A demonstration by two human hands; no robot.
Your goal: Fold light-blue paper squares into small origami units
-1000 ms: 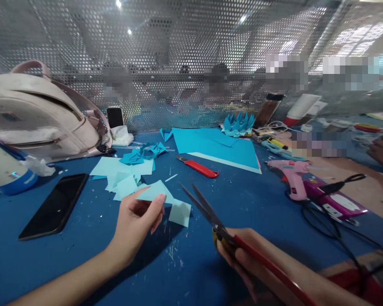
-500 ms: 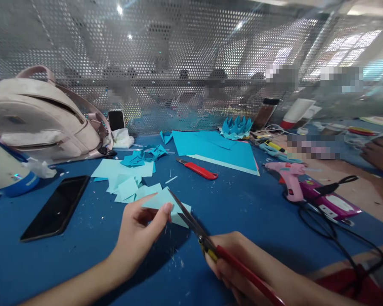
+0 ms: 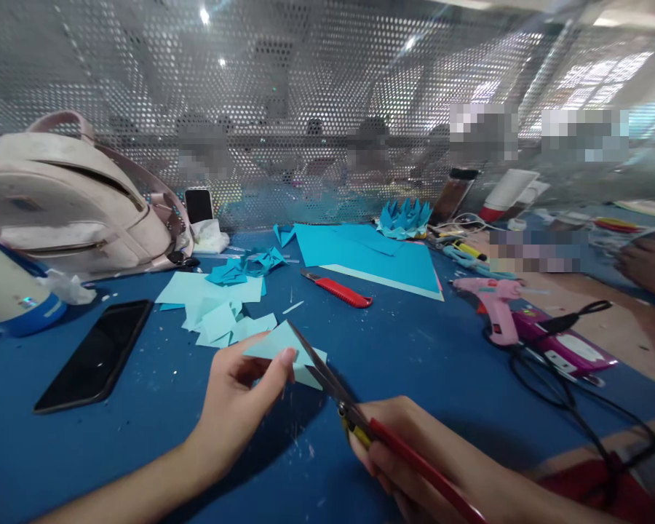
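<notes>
Between thumb and fingers, my left hand (image 3: 245,393) pinches a light blue piece of paper (image 3: 276,339) above the blue table. My right hand (image 3: 398,444) grips red-handled scissors (image 3: 345,405), whose blades are parted around the right part of that paper. Just behind my left hand lies a loose pile of light blue paper pieces (image 3: 217,322). Folded darker blue paper pieces (image 3: 245,266) rest beyond the pile. A red utility knife (image 3: 343,291) lies flat on the table past the scissor tips.
At left are a black phone (image 3: 95,356) and a pale backpack (image 3: 70,207). Blue paper sheets (image 3: 360,251) and a folded paper crown-like shape (image 3: 405,220) lie at the back. On the right sit a pink glue gun (image 3: 494,302), black cables (image 3: 557,386) and another person's hand (image 3: 648,262).
Almost nothing differs. The paper and scissors have stayed nearly in place, with only a very slight shift of both hands.
</notes>
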